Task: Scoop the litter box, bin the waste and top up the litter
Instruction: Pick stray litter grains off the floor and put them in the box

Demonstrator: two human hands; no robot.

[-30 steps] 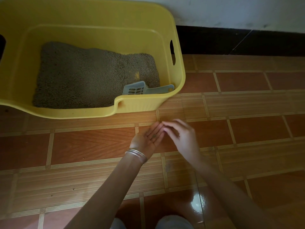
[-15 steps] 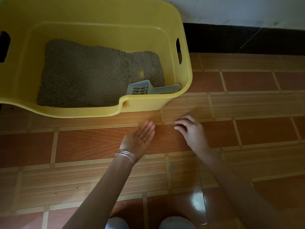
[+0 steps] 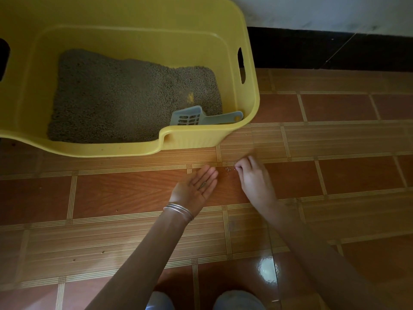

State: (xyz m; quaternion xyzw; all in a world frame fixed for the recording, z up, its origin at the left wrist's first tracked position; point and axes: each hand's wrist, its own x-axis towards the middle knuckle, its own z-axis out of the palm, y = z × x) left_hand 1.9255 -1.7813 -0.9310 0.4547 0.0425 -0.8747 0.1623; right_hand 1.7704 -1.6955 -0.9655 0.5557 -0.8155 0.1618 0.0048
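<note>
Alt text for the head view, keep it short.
The right hand pinches at spilled litter granules on the tiled floor beside the open, palm-up left hand, which carries a few more. Behind them a yellow litter box holds grey litter and a blue-grey scoop.

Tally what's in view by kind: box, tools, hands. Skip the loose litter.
Yellow litter box: 1
Grey-blue scoop: 1, lying inside the box
Hands: 2, left hand palm up, right hand pinching at spilled granules
Total: 4
</note>
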